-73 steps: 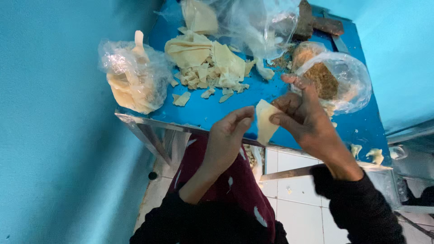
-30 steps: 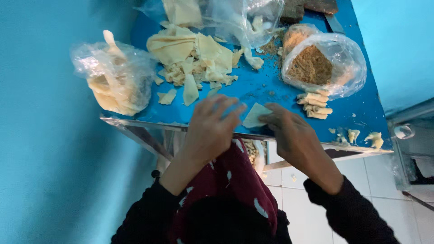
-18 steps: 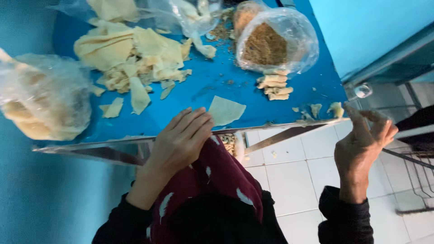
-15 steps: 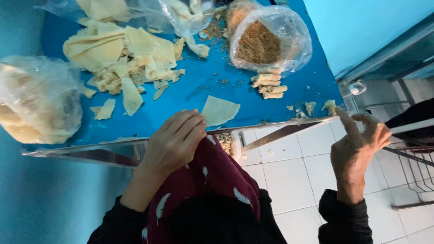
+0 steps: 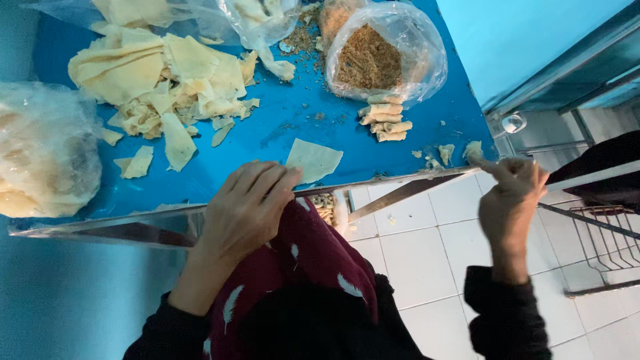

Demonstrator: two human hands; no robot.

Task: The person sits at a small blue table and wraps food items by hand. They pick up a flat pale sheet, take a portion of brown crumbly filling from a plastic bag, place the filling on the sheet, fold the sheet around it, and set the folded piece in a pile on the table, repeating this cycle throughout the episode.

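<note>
Pale, thin pastry sheet (image 5: pixel 313 160) lies flat on the blue surface (image 5: pixel 280 127), just beyond your released left hand (image 5: pixel 247 210); your right hand (image 5: pixel 510 200) hangs loosely curled, empty. Judged soft and tearable; lift by a corner.

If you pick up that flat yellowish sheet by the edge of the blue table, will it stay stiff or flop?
The thin sheet would probably flop, since similar sheets nearby lie folded and draped. It likely tears easily: torn scraps are scattered about. It looks very light.
</note>
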